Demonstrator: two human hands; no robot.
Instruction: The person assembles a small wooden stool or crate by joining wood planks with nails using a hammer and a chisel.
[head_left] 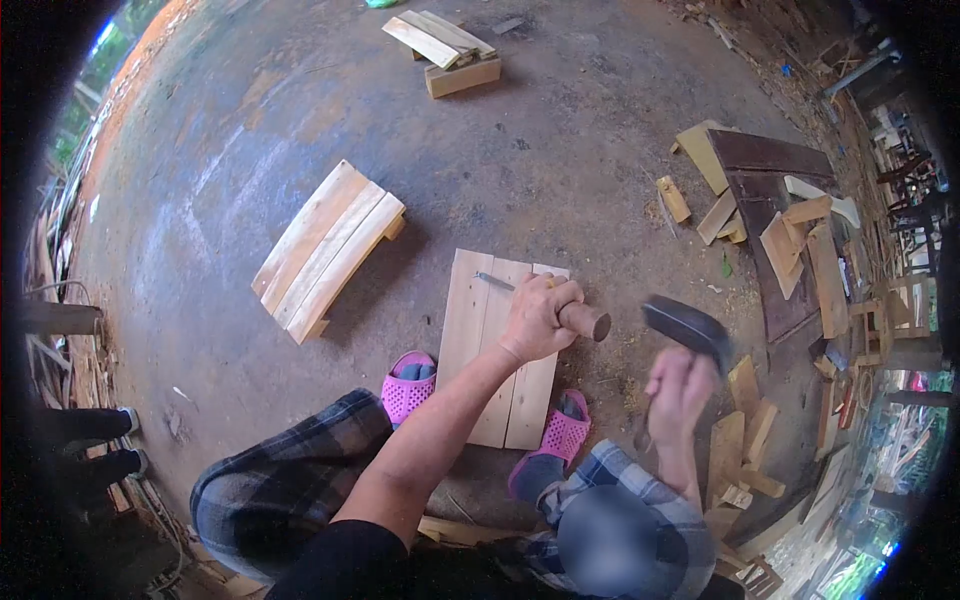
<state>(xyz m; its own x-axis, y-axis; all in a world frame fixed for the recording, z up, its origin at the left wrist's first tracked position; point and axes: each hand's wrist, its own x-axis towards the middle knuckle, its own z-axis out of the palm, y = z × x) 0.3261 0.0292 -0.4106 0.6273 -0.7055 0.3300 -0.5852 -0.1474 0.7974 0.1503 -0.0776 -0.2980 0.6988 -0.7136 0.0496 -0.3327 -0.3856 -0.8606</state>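
Observation:
My left hand (pixel 543 318) is wrapped round the thick wooden handle of a chisel (pixel 584 321). The narrow metal blade points left, its tip close over the upper part of a panel of pale wooden boards (pixel 465 345). This panel lies on the floor between my feet, partly covered by my left forearm. To the right, my right hand (pixel 682 388) grips a hammer (pixel 686 324), raised apart from the chisel's handle end. The hammer's dark head is slightly blurred, and its handle is mostly hidden by the fingers.
Another slatted panel (pixel 330 250) rests on battens to the left, and a smaller slatted piece (pixel 445 45) is at the back. Wood offcuts (pixel 782 255) and a dark brown board (pixel 770 165) lie on the right. Pink clogs (pixel 407 388) flank the near panel. Someone's legs (pixel 95 445) show at far left.

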